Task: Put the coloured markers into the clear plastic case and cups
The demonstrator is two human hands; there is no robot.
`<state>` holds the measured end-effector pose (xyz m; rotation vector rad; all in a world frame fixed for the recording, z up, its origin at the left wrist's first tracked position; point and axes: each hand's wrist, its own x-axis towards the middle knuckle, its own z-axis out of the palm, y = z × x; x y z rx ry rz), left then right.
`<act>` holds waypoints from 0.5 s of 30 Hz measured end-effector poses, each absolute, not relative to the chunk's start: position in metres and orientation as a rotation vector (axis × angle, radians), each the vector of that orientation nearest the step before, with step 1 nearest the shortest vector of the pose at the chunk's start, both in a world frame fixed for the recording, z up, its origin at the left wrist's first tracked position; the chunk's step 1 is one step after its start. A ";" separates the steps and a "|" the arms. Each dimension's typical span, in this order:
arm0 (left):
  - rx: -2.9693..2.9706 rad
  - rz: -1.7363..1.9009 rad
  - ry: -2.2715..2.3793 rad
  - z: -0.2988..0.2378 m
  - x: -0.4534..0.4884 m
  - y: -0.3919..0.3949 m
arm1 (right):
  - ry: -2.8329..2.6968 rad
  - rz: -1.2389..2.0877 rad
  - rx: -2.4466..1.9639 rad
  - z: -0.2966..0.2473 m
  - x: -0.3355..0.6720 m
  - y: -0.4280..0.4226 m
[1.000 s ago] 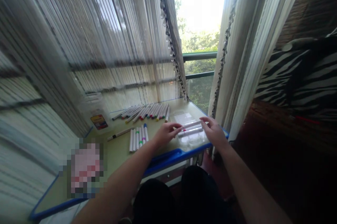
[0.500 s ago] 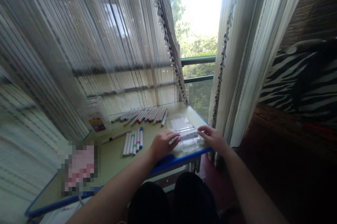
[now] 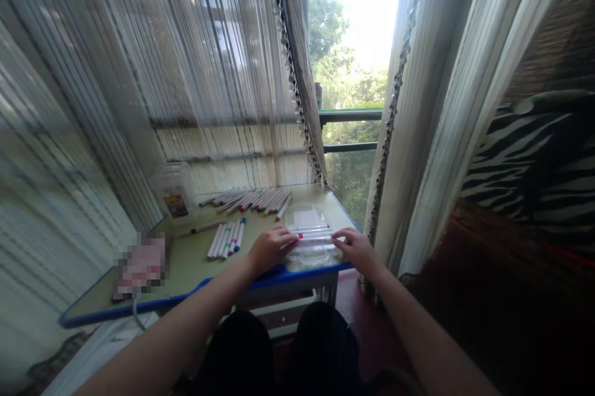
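White markers; blue desk rim; pale-yellow desktop; black-and-white zebra-striped fabric.

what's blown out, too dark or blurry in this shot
Head view: the sky is blown out white, and the floor at lower right sinks nearly to black; the pink item at left is pixelated, and fine detail on the white marker and clear plastic case looks soft.

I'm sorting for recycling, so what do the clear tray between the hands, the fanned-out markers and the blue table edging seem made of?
Clear tray: probably thin, glossy plastic, being see-through with bright glints. Fanned-out markers: likely smooth plastic, judging by their even white surfaces. Blue edging: perhaps moulded plastic, evenly coloured; painted metal isn't excluded.
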<state>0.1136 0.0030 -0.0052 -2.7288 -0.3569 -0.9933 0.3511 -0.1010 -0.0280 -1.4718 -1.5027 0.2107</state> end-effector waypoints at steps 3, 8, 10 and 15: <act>-2.781 -0.985 -0.392 -0.004 0.113 0.003 | -1.517 0.194 -1.497 -0.029 0.351 -0.096; -2.867 -0.991 -0.414 -0.002 0.112 0.002 | -1.524 0.221 -1.551 -0.029 0.350 -0.093; -2.888 -0.987 -0.410 -0.001 0.112 0.001 | -1.524 0.221 -1.553 -0.029 0.350 -0.093; -2.897 -0.948 -0.409 0.001 0.112 -0.001 | -1.524 0.210 -1.592 -0.027 0.350 -0.094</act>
